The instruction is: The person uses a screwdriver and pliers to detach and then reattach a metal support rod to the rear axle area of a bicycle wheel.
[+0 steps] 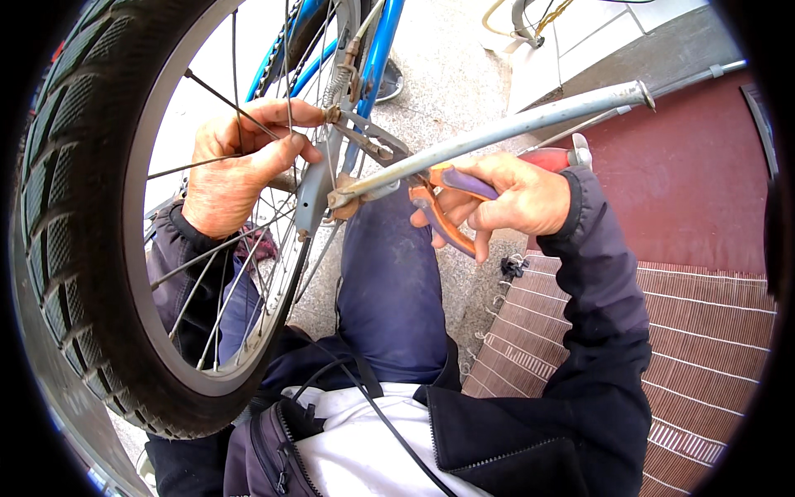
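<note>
Treaded tyre (pixel 79 224) stood nearest. Beside its spokes (pixel 215 94), the right hand (pixel 522 199) curled round partly spread pliers (pixel 426 199) reaching to a small fitting (pixel 333 115); the left hand (pixel 236 161) was half-curled there (grip impossible to tell). Stiff and probably weighty, the pliers suited holding low on their handles (pixel 452 229).

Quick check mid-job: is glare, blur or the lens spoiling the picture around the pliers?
Head view: pliers and right hand look fairly sharp, evenly lit; left hand reads clearly despite crossing spokes; pale ground washes out toward the top; a black, rounded border cuts off the corners.
</note>
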`<state>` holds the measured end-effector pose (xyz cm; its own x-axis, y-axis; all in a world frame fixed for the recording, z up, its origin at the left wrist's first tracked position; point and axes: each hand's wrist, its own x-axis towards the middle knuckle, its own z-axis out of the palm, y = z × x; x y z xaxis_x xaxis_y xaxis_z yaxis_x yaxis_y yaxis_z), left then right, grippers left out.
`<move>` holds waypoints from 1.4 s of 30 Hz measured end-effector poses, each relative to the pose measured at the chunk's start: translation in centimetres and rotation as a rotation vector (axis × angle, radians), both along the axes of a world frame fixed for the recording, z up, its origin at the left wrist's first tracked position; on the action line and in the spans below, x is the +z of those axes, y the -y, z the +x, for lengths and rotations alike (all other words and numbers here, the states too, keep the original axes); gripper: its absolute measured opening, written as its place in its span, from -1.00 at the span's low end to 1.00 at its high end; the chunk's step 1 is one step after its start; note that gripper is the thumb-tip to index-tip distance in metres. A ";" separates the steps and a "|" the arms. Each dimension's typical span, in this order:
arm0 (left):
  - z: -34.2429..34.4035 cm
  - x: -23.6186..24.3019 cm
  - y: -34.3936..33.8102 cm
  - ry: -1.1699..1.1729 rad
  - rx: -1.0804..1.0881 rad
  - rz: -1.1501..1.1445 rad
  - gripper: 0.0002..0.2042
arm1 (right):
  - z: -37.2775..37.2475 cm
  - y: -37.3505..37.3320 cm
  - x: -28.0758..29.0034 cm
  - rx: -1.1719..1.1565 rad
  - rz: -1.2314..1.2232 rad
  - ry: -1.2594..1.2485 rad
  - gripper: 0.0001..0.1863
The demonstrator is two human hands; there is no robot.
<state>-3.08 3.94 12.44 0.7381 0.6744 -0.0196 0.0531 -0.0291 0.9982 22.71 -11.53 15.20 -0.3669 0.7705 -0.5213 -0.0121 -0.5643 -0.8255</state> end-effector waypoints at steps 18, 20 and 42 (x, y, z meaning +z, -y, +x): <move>-0.1 -0.6 -0.2 0.061 -0.003 -0.013 -0.75 | 0.7 -2.1 4.5 0.213 0.141 0.232 -0.48; 0.1 -0.7 -0.2 0.063 -0.017 -0.022 -0.75 | 0.7 -1.5 3.9 0.139 0.038 0.068 -0.45; -0.2 -0.8 -0.3 0.046 -0.018 -0.022 -0.74 | -0.3 -1.1 2.2 0.068 0.084 0.363 -0.54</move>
<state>-3.31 4.27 11.64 0.7506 0.6607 0.0000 0.0072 -0.0081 0.9999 22.37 -10.42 17.40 -0.2216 0.7961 -0.5631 0.3249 -0.4842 -0.8124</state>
